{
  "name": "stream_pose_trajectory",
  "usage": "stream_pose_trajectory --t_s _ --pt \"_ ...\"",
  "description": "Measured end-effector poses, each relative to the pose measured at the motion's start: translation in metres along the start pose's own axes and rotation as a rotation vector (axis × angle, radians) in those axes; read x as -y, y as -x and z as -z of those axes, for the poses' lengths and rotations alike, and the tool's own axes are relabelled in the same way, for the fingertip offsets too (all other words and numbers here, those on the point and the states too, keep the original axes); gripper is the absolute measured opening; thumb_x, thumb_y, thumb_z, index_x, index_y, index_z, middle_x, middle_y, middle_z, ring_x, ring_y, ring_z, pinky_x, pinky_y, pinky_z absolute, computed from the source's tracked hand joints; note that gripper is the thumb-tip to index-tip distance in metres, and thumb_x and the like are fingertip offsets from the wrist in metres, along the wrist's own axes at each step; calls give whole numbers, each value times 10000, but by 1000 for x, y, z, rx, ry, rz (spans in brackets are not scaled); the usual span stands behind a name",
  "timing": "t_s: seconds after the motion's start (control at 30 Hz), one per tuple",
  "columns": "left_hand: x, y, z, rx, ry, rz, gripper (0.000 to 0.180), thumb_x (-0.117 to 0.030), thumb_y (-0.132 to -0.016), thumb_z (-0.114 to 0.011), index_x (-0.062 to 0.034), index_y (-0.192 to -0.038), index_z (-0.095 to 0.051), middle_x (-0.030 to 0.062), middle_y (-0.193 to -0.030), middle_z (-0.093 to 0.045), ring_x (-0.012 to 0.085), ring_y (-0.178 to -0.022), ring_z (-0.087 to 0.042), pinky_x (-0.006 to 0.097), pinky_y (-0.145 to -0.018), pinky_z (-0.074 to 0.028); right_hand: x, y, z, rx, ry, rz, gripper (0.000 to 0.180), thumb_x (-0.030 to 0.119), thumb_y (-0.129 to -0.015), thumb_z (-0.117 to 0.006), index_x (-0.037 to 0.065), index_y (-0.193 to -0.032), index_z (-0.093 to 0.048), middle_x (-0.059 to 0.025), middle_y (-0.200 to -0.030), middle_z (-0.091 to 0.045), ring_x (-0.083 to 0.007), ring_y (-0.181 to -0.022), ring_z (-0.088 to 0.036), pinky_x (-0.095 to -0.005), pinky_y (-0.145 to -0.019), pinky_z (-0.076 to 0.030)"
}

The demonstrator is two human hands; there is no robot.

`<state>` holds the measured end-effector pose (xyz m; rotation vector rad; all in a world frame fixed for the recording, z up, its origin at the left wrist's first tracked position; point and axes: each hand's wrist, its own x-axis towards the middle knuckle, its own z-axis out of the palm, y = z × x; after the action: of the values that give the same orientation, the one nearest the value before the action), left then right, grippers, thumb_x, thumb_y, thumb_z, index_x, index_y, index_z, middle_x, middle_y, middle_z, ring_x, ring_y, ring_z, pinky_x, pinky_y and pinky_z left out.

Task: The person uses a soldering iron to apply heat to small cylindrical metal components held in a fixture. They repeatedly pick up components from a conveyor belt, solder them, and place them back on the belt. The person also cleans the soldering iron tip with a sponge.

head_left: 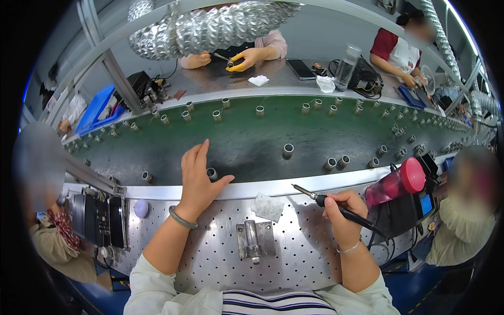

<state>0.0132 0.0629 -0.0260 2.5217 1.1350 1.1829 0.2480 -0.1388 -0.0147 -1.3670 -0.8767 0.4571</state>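
Note:
My left hand (198, 177) reaches over the near edge of the green belt, its thumb and fingers spread apart. Between them stands a small metal cylinder (211, 174), partly covered by the hand; whether they touch I cannot tell. In my right hand (345, 216) is a soldering iron (336, 206), its tip pointing left over the perforated metal table (310, 252). A metal fixture block (255, 239) with a cylinder lying in it sits in front of me. Just beyond it lies a crumpled whitish cloth (268, 207).
Several more metal cylinders stand along the belt (236, 142). A pink translucent bottle (396, 184) and a dark soldering station (407, 212) are at right. At left are a purple round object (141, 208) and a black device (100, 220). Co-workers sit across and on both sides.

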Motion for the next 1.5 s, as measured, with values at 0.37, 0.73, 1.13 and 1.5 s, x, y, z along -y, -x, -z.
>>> stream_pose_trajectory --t_s 0.37,0.73,1.13,1.5 --pt "-37 -71 -120 494 462 -202 460 -24 -723 -710 -80 -1162 -583 124 -1076 -564 240 -887 -579 332 -762 -487 2 -1 3 -43 82 105 104 58 -757 -734 12 -822 -667 -46 -688 -648 -82 -590 -580 -217 -549 -439" --pt "-30 -25 -37 701 614 211 230 -105 -704 -786 -53 -860 -626 24 -810 -596 100 -690 -550 238 -609 -458 8 6 6 48 105 75 134 105 -760 -750 22 -841 -682 -75 -735 -681 -123 -613 -616 -246 -566 -472" --pt "-1 5 29 1108 1233 568 252 -109 -760 -764 23 -948 -661 44 -830 -642 90 -671 -556 221 -589 -448 1 -1 -11 34 -31 -35 80 51 -836 -660 7 -787 -614 -35 -634 -616 -85 -547 -575 -221 -505 -449" --pt "-14 19 10 1412 1371 438 358 -60 -744 -776 1 -1056 -611 52 -1011 -633 104 -893 -591 231 -758 -489 -13 2 -8 -21 -42 -45 147 116 -864 -642 -13 -831 -583 -66 -672 -606 -86 -521 -551 -192 -486 -429"
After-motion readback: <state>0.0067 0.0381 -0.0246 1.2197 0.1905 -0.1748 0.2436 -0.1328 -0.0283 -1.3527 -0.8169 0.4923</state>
